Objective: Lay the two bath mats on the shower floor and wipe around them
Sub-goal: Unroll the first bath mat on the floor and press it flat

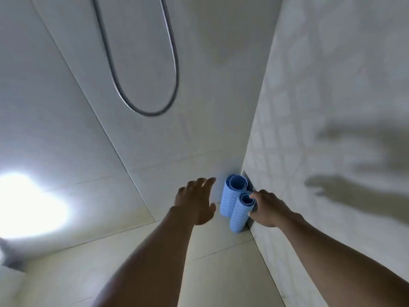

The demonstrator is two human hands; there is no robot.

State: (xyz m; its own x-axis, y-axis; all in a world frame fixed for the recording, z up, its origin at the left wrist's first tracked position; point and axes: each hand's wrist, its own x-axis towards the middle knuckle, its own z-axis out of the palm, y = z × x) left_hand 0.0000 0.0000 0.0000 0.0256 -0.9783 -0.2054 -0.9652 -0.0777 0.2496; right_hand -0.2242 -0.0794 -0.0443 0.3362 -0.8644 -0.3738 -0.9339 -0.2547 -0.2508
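**Position.** Two rolled blue bath mats stand on end in the shower corner, at about 5 o'clock from the centre of the view. This is where the shower floor (221,273) meets the right wall (332,107). The far roll (226,201) stands at 11 o'clock from the near roll (238,217), and the two touch along their sides.

**Orientation.** The long axis of each roll is vertical. The open spiral ends point up toward the camera and the lower ends rest on the floor. Neither mat is unrolled yet.

**Reason for placement.** The corner probably props the rolls upright and off the standing area, with the walls stopping them from tipping or uncurling.

**Right grip** (267,207). This hand is at 3 o'clock from the near roll. It is curled round the roll's upper rim, with the thumb at the open end. A hold at the top should allow a straight lift along the long axis.

**Left grip** (195,200). This hand is at 9 o'clock from the rolls, fingers spread and holding nothing, just beside the far roll without touching it. It appears set to take that roll.

**Other items.** A shower hose (152,114) hangs in a loop at 12 o'clock.
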